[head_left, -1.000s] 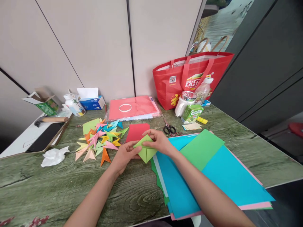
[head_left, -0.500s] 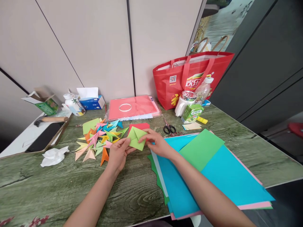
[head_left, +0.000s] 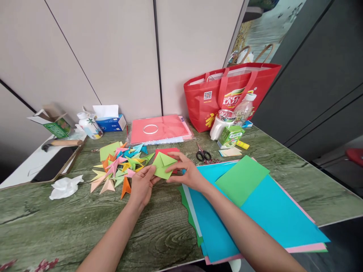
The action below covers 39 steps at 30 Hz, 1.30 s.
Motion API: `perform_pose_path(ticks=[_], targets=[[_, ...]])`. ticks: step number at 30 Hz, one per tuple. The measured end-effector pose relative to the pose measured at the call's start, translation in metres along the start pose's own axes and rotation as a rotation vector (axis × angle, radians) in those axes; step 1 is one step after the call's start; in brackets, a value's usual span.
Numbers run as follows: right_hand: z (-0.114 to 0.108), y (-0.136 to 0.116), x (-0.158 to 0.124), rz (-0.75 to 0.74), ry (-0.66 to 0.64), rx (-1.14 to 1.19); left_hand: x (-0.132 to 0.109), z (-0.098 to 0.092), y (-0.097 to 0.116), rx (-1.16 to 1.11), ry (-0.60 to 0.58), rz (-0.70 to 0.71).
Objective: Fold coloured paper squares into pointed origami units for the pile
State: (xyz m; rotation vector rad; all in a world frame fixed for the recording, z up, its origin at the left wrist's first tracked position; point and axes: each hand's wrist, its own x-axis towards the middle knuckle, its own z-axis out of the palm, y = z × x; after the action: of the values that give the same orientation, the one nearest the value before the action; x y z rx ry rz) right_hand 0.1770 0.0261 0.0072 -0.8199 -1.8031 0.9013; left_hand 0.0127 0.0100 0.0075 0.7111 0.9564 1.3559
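- Fingers (head_left: 149,172) of the left hand (head_left: 141,186) pinch the left edge of a lime-green folded paper square (head_left: 163,166).
- The right hand (head_left: 187,173) fingertips clamp its right corner.
- The square is held above the middle of the green wood-grain table (head_left: 56,226).
- It is farther from the near edge than a second ago.

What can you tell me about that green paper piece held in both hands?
The light green paper piece is folded into a flat, kite-like shape with creased flaps meeting at the middle. The left hand pinches its lower left edge, the right hand its right side, above a red sheet.
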Motion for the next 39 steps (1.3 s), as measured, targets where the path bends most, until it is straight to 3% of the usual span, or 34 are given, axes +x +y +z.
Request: perform_pose_path(ticks=[6,16,24,31,36,39], targets=[[0.003,-0.001,0.000,-0.044,0.020,-0.054,0.002,-0.002,-0.001,-0.054,0.055,-0.040],[0.009,0.001,-0.001,0.109,0.132,-0.011,-0.002,0.004,-0.001,0.002,-0.023,0.024],[0.011,0.004,0.001,0.162,0.193,0.011,-0.003,0.004,-0.003,0.057,0.014,0.040],[0.009,0.006,0.002,0.236,0.241,0.071,-0.006,0.007,0.000,0.193,-0.113,0.214],[0.011,0.009,0.002,0.248,0.223,0.123,-0.001,-0.001,-0.005,0.417,0.036,0.261],[0.007,0.005,0.002,0.224,0.186,0.146,0.001,-0.004,-0.005,0.444,0.038,0.275]])
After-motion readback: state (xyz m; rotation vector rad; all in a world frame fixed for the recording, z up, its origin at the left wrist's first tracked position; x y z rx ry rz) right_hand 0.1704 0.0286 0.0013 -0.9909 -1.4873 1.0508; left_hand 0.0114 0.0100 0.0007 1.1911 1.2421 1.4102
